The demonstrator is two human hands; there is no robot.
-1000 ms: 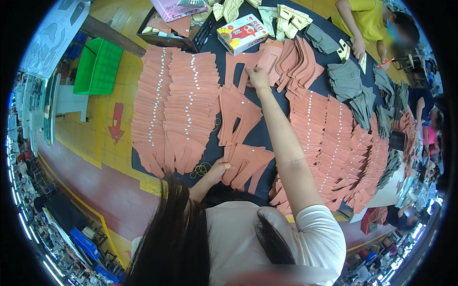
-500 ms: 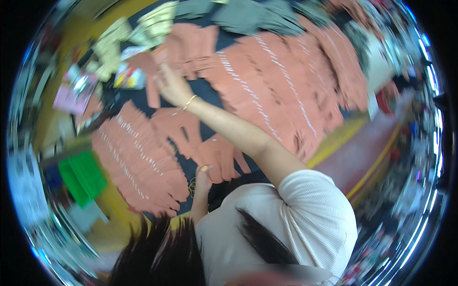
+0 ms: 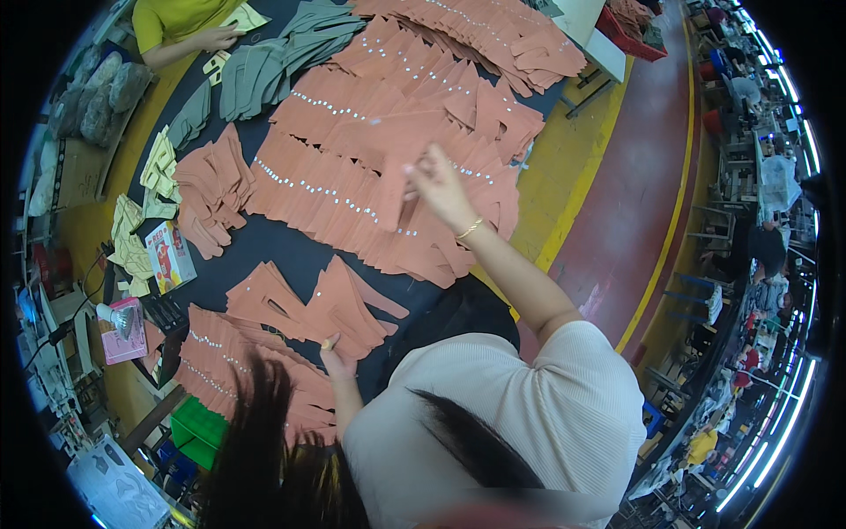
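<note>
hands both gripping at dark table (image 3: pixel 256 244), yellow/red floor (image 3: pixel 608 220) off its right edge, l. hand (image 3: pixel 338 360) on small coral stack (image 3: pixel 344 310) by near edge, r. hand (image 3: pixel 438 185), arm (image 3: pixel 520 280) stretched fwd, pinching loose coral pc (image 3: pixel 395 189) over coral rows (image 3: pixel 326 231), red crate (image 3: pixel 614 38) past right edge w/ pcs (image 3: pixel 633 16) inside.

A flat, salmon-coloured cut piece (image 3: pixel 392 194) is pinched at one edge by the right grip (image 3: pixel 441 187), a strip of it pointing toward the wearer; it overlies the rows of similar pieces (image 3: pixel 308 159), though whether it touches them cannot be told; a small fanned stack (image 3: pixel 339 304) of salmon pieces lies on the dark surface (image 3: pixel 286 242), narrow strips splayed to one side, its near edge touching the left grip (image 3: pixel 339 361).
</note>
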